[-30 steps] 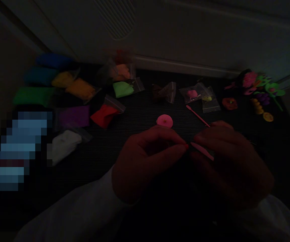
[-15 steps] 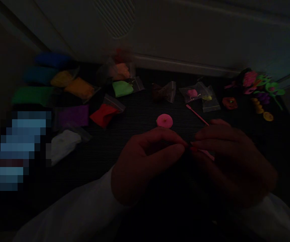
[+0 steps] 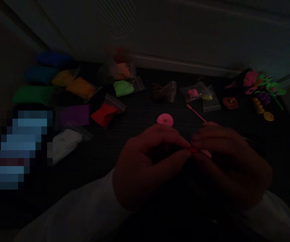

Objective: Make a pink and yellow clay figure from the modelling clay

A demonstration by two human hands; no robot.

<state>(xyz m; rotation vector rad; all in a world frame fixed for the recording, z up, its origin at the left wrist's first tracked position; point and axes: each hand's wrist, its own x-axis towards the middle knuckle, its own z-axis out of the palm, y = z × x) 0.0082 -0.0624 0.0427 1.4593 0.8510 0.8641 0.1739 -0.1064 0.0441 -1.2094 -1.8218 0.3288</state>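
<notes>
The scene is very dark. My left hand (image 3: 147, 161) pinches thumb and forefinger together on a tiny red bit (image 3: 192, 150) at the fingertips. My right hand (image 3: 230, 161) is closed on a thin pink modelling tool (image 3: 206, 153), whose tip meets that bit. Both hands hover over a dark ribbed mat (image 3: 134, 114). Just beyond the fingers lies a flat pink clay disc (image 3: 164, 120). A second pink stick tool (image 3: 196, 113) lies on the mat behind my right hand.
Bags of coloured clay lie at the left: green (image 3: 32, 94), orange (image 3: 80, 88), purple (image 3: 74, 115), red (image 3: 104, 114), white (image 3: 65, 144), light green (image 3: 123, 88). Small bags (image 3: 197, 93) sit at the back. Finished clay figures (image 3: 259, 90) stand at the right. A wall (image 3: 185, 33) runs behind.
My two hands have drawn closer together, so the tool tip now meets the left fingertips. Less of the pink tool shows.
</notes>
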